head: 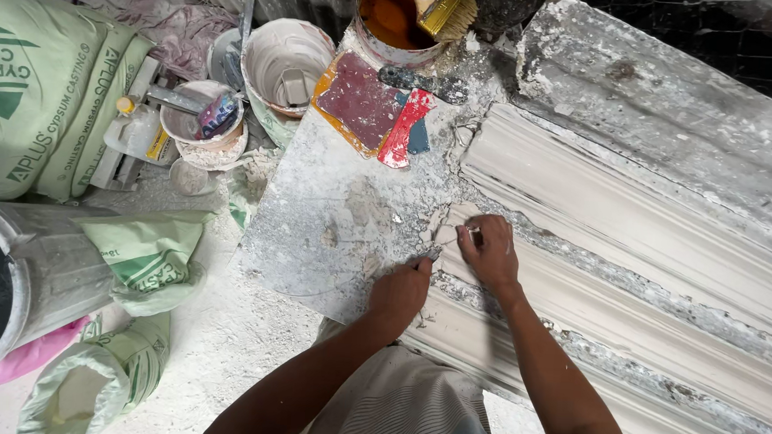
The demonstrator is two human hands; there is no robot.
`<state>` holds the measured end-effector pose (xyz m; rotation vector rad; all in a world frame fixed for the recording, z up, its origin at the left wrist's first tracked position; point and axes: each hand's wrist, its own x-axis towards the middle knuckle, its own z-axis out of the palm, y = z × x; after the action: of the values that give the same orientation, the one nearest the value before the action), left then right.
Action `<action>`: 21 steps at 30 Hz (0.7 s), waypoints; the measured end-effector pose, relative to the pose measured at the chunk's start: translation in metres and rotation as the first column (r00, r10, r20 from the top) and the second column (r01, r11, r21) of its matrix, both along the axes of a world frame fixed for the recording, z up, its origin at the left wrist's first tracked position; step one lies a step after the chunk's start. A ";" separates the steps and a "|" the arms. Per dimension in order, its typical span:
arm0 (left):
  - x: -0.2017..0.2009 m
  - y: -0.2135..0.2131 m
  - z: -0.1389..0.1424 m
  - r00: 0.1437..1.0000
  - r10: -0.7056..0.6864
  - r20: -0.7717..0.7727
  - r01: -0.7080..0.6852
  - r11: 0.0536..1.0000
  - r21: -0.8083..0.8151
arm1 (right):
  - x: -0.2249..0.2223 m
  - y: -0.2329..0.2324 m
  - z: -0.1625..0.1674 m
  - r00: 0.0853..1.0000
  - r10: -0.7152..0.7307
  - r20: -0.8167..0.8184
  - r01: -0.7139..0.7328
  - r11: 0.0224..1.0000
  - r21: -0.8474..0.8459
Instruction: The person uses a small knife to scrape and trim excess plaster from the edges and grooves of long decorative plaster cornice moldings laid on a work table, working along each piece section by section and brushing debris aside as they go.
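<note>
Long white plaster cornice mouldings (598,210) lie side by side on a dusty grey worktable (333,214). My right hand (488,249) is closed on a small dark tool at the near end of one moulding (662,333). My left hand (400,293) presses on the table edge just left of that end, fingers curled, thumb against the plaster. Whether the left hand holds anything is hidden.
At the table's far end stand a tin of brown liquid (388,15) with a brush (445,9), a maroon scraper (361,97) and a red one (404,130). Plaster-caked buckets (284,62), green plaster sacks (41,84) and a metal drum (21,286) crowd the floor at left.
</note>
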<state>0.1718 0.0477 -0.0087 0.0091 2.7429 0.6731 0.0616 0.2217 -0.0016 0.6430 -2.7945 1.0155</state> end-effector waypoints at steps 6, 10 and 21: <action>-0.015 0.001 0.008 0.976 -0.048 0.212 0.026 0.994 0.105 | -0.001 -0.003 -0.006 0.999 -0.011 0.032 0.011 1.000 0.002; -0.018 0.006 0.014 0.976 -0.035 0.213 -0.001 0.986 0.167 | -0.001 0.000 -0.007 1.000 0.014 -0.013 -0.013 1.000 0.025; -0.045 -0.030 0.008 0.978 -0.060 0.201 0.023 0.983 0.184 | -0.003 -0.007 0.007 0.996 0.078 -0.031 -0.073 0.989 0.125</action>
<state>0.1264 0.0176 -0.0005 0.0358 2.4696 0.8588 0.0586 0.2150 0.0056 0.7792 -2.8393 0.8380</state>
